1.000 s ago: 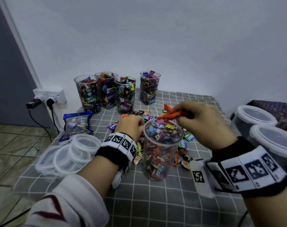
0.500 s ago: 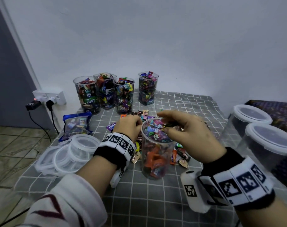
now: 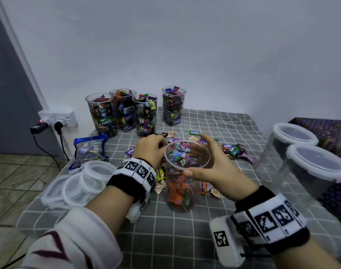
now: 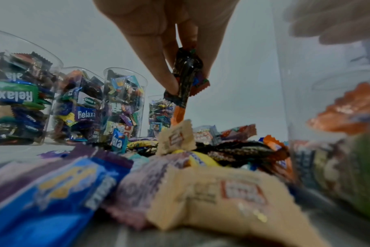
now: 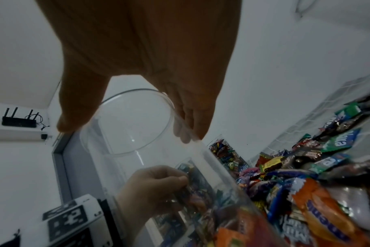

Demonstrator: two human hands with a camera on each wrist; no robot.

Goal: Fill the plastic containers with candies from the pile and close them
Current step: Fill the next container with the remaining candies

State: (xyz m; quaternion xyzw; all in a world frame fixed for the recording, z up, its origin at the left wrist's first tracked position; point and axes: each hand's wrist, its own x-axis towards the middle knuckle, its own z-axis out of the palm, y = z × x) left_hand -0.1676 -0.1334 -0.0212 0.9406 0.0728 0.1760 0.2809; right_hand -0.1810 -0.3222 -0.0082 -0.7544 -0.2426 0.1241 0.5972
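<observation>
Head view: your right hand point(image 3: 214, 167) wraps thumb and fingers around the clear plastic container point(image 3: 182, 183), which stands upright on the checked cloth point(image 3: 165, 235), nearly full of wrapped candies. Your left hand point(image 3: 151, 150) reaches into the candy pile point(image 3: 233, 150) just beside it. Four filled containers point(image 3: 144, 115) stand at the back, without lids; two lidded containers point(image 3: 301, 158) sit to the right.

Left wrist view: your fingers point(image 4: 167, 78) pinch a dark-wrapped candy point(image 4: 186, 75) above the pile.

Right wrist view: the container's open rim point(image 5: 137, 120) sits between thumb and fingers.
</observation>
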